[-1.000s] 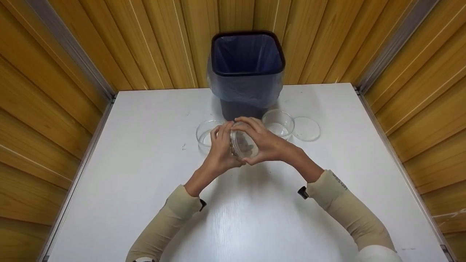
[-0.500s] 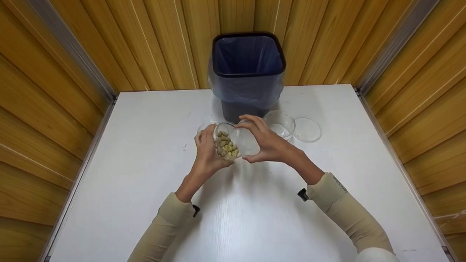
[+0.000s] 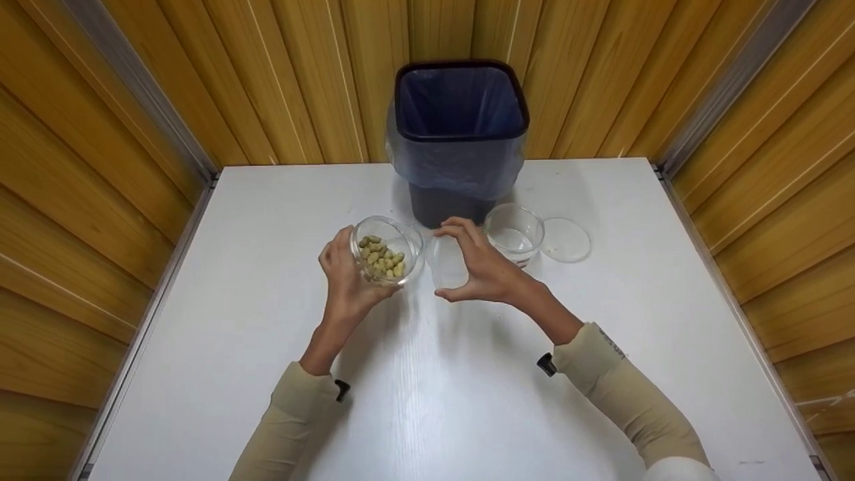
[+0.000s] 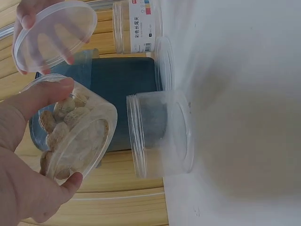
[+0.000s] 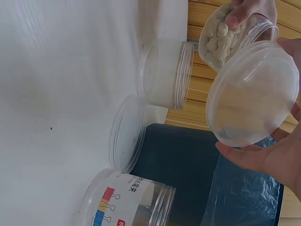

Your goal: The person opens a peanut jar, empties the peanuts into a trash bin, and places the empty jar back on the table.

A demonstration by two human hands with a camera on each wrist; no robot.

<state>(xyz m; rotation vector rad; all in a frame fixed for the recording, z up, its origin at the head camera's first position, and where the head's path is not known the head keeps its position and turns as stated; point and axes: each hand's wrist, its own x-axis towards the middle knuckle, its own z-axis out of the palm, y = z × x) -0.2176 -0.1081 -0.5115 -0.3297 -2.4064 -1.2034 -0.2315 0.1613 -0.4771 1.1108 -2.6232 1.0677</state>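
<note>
My left hand (image 3: 347,284) grips a clear plastic jar (image 4: 101,106), tilted so its mouth faces up toward the head camera. Several peanuts in their shells (image 3: 382,259) lie inside it. To the right, my right hand (image 3: 491,272) holds a round translucent lid (image 5: 254,94) by its edge, between thumb and fingers. Lid and jar are apart, with a small gap between them in the head view. Behind the held jar stands an uncovered clear jar (image 4: 160,134), mostly hidden in the head view.
A dark bin (image 3: 447,200) with a plastic liner stands at the table's back. Right of it are an uncovered clear jar with a printed label (image 5: 127,202) and a loose lid (image 3: 566,239) lying flat. Wooden panels (image 3: 374,80) enclose the white table (image 3: 220,300).
The jar and lid were together a second ago. My left hand has drawn the jar off leftward and tipped its mouth upward. My right hand stays nearly in place with the lid.
</note>
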